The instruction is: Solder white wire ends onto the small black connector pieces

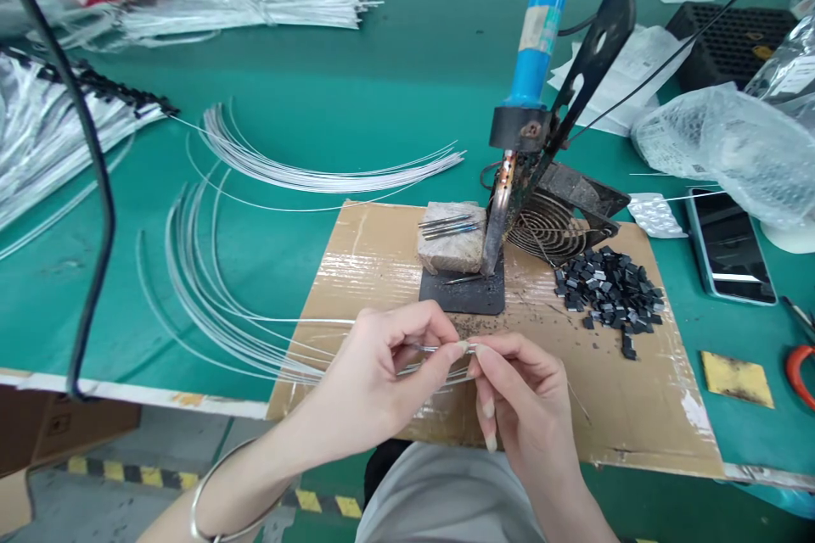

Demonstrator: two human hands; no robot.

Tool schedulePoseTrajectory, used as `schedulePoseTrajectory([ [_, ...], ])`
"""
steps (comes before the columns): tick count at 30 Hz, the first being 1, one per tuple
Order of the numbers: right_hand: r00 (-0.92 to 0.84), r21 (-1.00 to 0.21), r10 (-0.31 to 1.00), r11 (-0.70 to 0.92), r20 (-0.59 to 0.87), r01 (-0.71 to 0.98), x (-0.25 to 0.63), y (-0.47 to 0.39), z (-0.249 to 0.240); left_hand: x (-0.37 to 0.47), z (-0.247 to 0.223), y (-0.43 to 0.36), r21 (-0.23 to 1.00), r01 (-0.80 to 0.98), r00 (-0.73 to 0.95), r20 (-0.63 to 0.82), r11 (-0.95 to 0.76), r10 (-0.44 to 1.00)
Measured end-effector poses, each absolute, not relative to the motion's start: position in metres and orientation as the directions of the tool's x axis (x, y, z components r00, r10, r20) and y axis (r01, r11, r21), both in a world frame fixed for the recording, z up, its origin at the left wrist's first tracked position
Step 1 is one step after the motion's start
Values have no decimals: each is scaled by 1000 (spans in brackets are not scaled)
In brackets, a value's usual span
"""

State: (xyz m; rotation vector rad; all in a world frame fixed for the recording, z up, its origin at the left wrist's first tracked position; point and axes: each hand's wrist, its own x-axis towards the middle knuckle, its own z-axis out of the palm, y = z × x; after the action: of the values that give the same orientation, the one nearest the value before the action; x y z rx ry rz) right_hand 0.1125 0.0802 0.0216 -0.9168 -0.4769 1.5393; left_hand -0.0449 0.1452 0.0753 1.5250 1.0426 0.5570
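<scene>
My left hand [382, 373] is closed in a pinch on a thin white wire [311, 321] above the cardboard sheet. Fingertip to fingertip with it, my right hand [525, 394] pinches the wire's end; the tip itself is mostly hidden by the fingers. More white wires [191, 297] curve in from the left and pass under my left hand. Just beyond my hands, a soldering iron [500, 212] is clamped with its tip pointing down by a pale block [449, 250]. Several thin metal rods [449, 226] lie across that block.
Small black connector pieces [608, 288] are heaped on the cardboard [356, 254] at right, below a small fan [560, 216]. A phone [732, 246], yellow sponge [737, 379] and orange-handled tool [799, 373] lie farther right. Wire bundles [306, 174] occupy the left, where a black cable [95, 187] hangs.
</scene>
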Motion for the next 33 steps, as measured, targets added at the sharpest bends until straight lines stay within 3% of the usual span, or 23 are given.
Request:
schedulePoseTrajectory([
  [20, -106, -619, 920, -336, -378, -710, 118, 86, 32, -44, 72, 144, 952, 301, 496, -114, -47, 861],
  [26, -55, -651, 932, -292, -358, -701, 117, 84, 30, -45, 67, 140, 944, 319, 475, -84, -83, 876],
  [33, -11, -650, 929, -267, -369, -712, 114, 86, 32, -40, 63, 135, 927, 312, 449, 48, -207, 892],
])
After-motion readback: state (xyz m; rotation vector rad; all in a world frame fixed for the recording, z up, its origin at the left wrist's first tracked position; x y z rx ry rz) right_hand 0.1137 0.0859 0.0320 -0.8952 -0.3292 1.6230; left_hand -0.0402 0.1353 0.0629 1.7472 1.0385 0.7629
